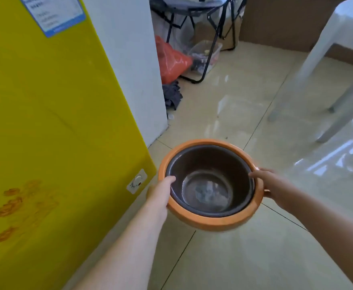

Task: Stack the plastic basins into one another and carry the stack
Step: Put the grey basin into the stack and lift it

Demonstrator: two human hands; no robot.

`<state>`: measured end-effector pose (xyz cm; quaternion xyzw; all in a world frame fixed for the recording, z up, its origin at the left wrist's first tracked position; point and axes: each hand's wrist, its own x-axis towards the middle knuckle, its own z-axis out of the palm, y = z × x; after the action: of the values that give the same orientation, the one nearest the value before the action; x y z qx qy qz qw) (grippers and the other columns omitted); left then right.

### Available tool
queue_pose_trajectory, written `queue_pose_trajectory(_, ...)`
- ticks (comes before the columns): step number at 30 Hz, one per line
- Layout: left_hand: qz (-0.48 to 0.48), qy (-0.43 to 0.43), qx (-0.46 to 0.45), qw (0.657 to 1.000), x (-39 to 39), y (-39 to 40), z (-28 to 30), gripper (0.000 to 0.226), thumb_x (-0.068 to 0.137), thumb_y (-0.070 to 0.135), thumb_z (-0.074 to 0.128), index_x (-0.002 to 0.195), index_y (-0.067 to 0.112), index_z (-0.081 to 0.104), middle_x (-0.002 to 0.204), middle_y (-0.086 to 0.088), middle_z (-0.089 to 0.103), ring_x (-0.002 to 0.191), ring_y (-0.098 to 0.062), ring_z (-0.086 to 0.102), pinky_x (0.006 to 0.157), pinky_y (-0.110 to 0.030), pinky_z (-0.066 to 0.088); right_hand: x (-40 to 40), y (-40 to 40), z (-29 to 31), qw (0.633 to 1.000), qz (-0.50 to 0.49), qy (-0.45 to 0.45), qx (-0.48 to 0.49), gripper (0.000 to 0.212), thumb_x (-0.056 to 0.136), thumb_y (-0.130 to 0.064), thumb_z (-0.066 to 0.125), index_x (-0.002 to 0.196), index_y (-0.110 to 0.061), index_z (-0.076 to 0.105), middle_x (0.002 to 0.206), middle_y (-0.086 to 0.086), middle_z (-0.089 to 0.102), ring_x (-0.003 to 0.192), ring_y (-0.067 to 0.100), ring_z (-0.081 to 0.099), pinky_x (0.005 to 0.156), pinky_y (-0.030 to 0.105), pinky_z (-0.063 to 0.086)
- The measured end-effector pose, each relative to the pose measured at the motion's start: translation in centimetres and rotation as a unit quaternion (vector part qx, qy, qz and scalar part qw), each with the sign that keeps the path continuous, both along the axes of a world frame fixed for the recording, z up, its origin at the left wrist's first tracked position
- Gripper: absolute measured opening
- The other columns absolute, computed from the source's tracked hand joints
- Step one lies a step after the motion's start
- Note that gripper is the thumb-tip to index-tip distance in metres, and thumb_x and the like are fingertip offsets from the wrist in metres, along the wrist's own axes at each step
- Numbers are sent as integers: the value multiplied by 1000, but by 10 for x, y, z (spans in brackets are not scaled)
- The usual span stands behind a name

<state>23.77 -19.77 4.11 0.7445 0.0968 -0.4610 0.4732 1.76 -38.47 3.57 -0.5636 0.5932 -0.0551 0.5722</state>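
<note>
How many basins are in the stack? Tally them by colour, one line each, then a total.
Orange basin, outer: 1
Dark brown basin, nested inside: 1
Total: 2
Left hand and right hand hold the rim.

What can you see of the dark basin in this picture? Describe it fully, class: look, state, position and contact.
The dark basin is round, deep and brownish-black, seemingly smooth plastic, with a glossy bottom showing a pale reflection. It sits upright, nested inside the orange basin, whose wider rim rings it all round. It holds nothing visible. The stack is held above the tiled floor. The left hand and right hand grip opposite sides, thumbs hooked over its rim.
</note>
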Motion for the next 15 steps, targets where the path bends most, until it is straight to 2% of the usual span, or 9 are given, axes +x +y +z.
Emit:
queue_pose_trajectory(2,18,-15,13,1000,11,-16,-4,57,66,53,73,113,21,68,109,-6,75,94,-26,72,82,-43,62,20,-7,-2,999,-35,39,-4,20,92,-15,59,107,-6,70,83,17,68,73,29,65,77,47,58)
queue_pose_trajectory(6,29,-65,21,997,29,-57,-21,43,72,51,66,104,25,58,109,-8,69,94,-30,70,83,-50,63,59,-29,-12,992,-102,59,-34,20,90,-19,61,108,-11,62,93,18,69,78,33,68,70,44,60)
queue_pose_trajectory(9,38,-65,16,997,36,-86,-41,42,67,48,67,100,22,60,111,-9,68,94,-31,69,84,-50,62,78,-53,-29,987,-148,34,-50,25,87,-23,60,111,-18,60,92,16,69,79,36,70,75,49,61)
queue_pose_trajectory(13,30,-99,-10,995,59,-115,-66,26,85,26,62,110,17,62,117,-10,67,99,-29,67,83,-43,59,104,-81,-51,984,-164,-9,-64,28,90,-17,58,118,-21,58,91,14,68,75,33,70,67,43,61)
queue_pose_trajectory(15,22,-108,-26,994,74,-122,-80,33,91,11,58,124,12,60,122,-11,67,106,-30,65,87,-41,56,125,-90,-56,984,-156,-34,-78,31,89,-11,56,117,-24,55,91,12,66,74,30,70,66,42,60)
